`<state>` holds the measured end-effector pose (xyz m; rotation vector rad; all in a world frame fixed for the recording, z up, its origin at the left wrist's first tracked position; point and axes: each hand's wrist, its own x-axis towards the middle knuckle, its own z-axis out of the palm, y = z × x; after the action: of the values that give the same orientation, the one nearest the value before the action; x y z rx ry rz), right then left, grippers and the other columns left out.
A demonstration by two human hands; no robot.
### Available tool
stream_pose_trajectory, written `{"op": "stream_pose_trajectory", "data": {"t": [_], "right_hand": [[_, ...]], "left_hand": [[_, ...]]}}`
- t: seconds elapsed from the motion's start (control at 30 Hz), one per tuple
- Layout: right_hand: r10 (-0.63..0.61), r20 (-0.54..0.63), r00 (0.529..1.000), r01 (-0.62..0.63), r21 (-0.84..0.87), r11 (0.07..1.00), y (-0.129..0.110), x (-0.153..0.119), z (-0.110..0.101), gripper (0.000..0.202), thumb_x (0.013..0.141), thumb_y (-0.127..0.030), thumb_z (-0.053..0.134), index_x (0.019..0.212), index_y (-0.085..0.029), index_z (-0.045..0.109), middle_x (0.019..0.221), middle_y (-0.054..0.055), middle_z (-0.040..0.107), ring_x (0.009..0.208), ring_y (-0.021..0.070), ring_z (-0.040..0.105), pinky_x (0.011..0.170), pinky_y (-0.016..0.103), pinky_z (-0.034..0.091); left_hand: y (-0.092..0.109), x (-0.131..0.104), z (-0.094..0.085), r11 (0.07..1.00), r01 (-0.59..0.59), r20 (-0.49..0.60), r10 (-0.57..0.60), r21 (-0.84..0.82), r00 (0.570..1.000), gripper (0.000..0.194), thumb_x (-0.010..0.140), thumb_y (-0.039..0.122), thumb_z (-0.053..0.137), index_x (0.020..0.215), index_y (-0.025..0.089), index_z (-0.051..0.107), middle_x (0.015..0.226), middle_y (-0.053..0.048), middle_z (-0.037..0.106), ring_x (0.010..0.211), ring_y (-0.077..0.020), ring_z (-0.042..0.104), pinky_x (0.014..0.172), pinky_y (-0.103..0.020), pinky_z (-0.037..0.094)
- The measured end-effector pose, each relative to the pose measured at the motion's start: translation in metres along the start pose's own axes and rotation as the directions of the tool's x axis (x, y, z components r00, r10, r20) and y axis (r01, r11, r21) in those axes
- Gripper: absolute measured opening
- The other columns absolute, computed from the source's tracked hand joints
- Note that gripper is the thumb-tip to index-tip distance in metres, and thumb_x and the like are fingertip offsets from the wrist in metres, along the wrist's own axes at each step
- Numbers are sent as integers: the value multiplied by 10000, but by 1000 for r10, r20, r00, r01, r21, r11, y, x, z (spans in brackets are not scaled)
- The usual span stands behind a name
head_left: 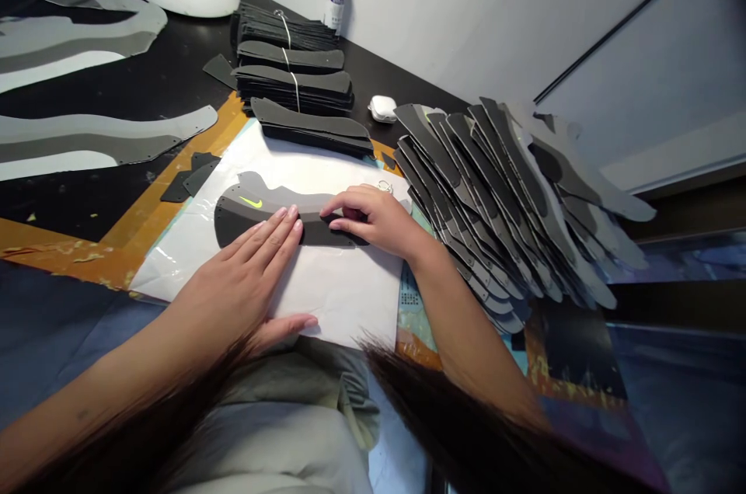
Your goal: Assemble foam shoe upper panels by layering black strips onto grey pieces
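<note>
Crossing near edge of grey panel: unclenched left hand | right hand curled atop, grip unclear | nearside room: white sheet

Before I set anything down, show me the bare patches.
Bare: white sheet between left hand and right hand, below swoosh panel; black tabletop between the lowest left striped panel and amber tape. Crowded: right, fanned panels; back, tied stacks.

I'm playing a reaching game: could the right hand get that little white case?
Probably yes: the way from the right hand to the white case looks free, between the nearest black stack and the grey pile.
</note>
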<state>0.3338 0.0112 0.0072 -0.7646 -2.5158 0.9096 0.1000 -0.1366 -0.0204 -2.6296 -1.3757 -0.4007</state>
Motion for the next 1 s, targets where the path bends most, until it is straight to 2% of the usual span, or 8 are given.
{"op": "stream_pose_trajectory", "data": {"t": [0.2, 0.43, 0.57, 0.67, 0.77, 0.87, 0.93, 1.0], "right_hand": [[-16, 82, 996, 17, -5, 1000, -5, -3, -8, 168, 921, -194, 793, 1084, -204, 756, 842, -9, 618, 845, 184, 556, 827, 297, 412], [-8, 185, 983, 15, -34, 999, -11, -7, -16, 317, 896, -187, 822, 1190, -210, 706, 961, 11, 649, 945, 210, 569, 929, 333, 425], [29, 194, 981, -18, -58, 998, -15, -7, -15, 335, 888, -185, 809, 1201, -210, 692, 979, 19, 634, 980, 229, 569, 946, 356, 436], [50, 174, 983, -36, -86, 996, -13, -8, -13, 329, 891, -177, 781, 1203, -225, 684, 998, 26, 641, 1001, 238, 567, 954, 377, 440], [19, 163, 986, -22, 19, 1000, -7, -9, -12, 293, 922, -241, 754, 1207, -224, 687, 968, 23, 639, 958, 225, 585, 903, 355, 464], [34, 81, 996, -43, 107, 993, -5, -9, -10, 246, 997, -338, 666, 1198, -197, 686, 915, 17, 630, 859, 195, 596, 797, 318, 472], [30, 25, 999, -31, 11, 999, -10, -9, -5, 352, 959, -436, 734, 1210, -194, 686, 952, 25, 640, 871, 200, 600, 806, 329, 471], [11, 15, 1000, -9, -168, 986, -19, -8, 0, 540, 848, -521, 852, 1255, -208, 686, 1060, 53, 660, 958, 234, 610, 868, 363, 472]], "left_hand": [[-1, 0, 1, 1000, -6, -23, 6, -9, 1000, 1001, 1061, 738, 157, 1669, -57, 139, 1671, -308, 334, 1580, -390, 339, 1299, -464, 246], [-1, 2, -2, 1000, -24, -31, 23, -21, 999, 990, 1065, 728, 202, 1677, -45, 118, 1681, -300, 317, 1575, -389, 351, 1292, -465, 271], [-8, -1, -2, 996, -24, -26, 22, -80, 999, 1017, 1045, 768, 271, 1687, -11, 143, 1708, -261, 282, 1586, -380, 333, 1307, -464, 266], [-30, -3, -9, 974, -74, 43, 86, -214, 995, 888, 1072, 676, 390, 1706, 89, 182, 1727, -171, 288, 1582, -326, 359, 1300, -429, 313], [-67, -6, -22, 922, -102, 52, 130, -373, 990, 564, 1129, 378, 397, 1676, 259, 328, 1726, -32, 332, 1548, -223, 430, 1252, -357, 393], [-103, -11, -34, 947, -124, -84, 104, -295, 991, 528, 1091, 154, 356, 1556, 340, 521, 1728, 30, 326, 1567, -209, 394, 1266, -402, 362], [-119, -14, -38, 969, -138, -127, 113, -206, 985, 490, 1086, 157, 397, 1507, 335, 574, 1719, 23, 348, 1562, -227, 397, 1253, -421, 369], [-128, -16, -39, 976, -129, -108, 111, -174, 988, 417, 1104, 231, 454, 1483, 321, 601, 1695, 5, 397, 1516, -236, 465, 1207, -404, 425]]}}
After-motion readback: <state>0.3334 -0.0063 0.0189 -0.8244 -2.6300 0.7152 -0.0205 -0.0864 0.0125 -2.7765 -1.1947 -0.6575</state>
